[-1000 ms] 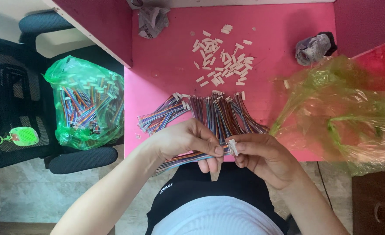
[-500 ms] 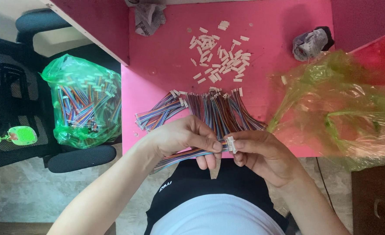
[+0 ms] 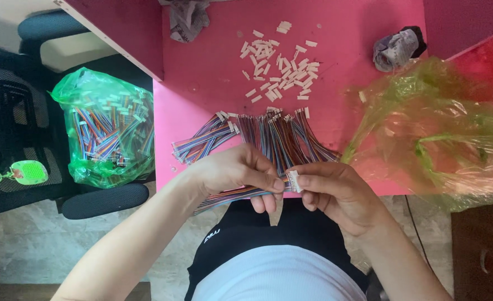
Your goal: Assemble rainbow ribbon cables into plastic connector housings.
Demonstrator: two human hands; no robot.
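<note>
Over the near edge of the pink table, my left hand pinches a flat bundle of multicoloured wires that trails down to the left. My right hand holds a small white connector at the end of those wires. The fingertips of both hands meet at the connector. Just beyond the hands lies a spread pile of the same coloured wire bundles. Farther back sits a scatter of several loose white connectors.
A green plastic bag full of wired connectors rests on a black chair at the left, with a green key fob beside it. A crumpled, mostly empty green bag lies at the right. Two rag bundles sit at the back.
The hands stay together at the connector with only small finger movement. The view has shifted slightly.
</note>
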